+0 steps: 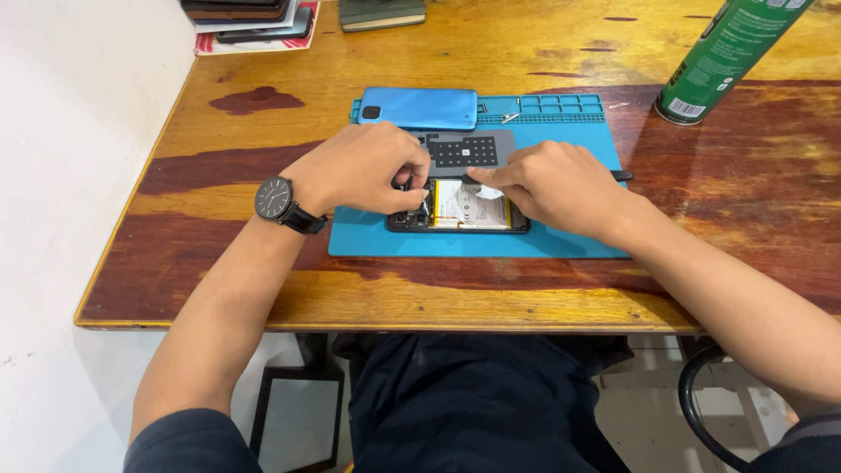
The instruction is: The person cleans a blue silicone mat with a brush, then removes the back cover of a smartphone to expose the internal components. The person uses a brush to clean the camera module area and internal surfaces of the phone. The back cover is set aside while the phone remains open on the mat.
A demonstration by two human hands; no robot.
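Wooden workbench [263, 289] carries a blue repair mat [561, 241], opened smartphone [457, 223] lying flat on it. Left hand [359, 168] pinches a thin tool, likely tweezers [424, 205], tip at the phone's left end beside the battery [473, 210]. Right hand [552, 184] is closed around a dark flat pry tool [620, 175], its fingertips pressing down near the battery's top edge. Grey inner plate [469, 151] and blue back cover [420, 108] sit just behind. Green spray can [727, 52] stands well apart, far right. Best handled, I judge, with light pressure, tool tips kept off the battery.
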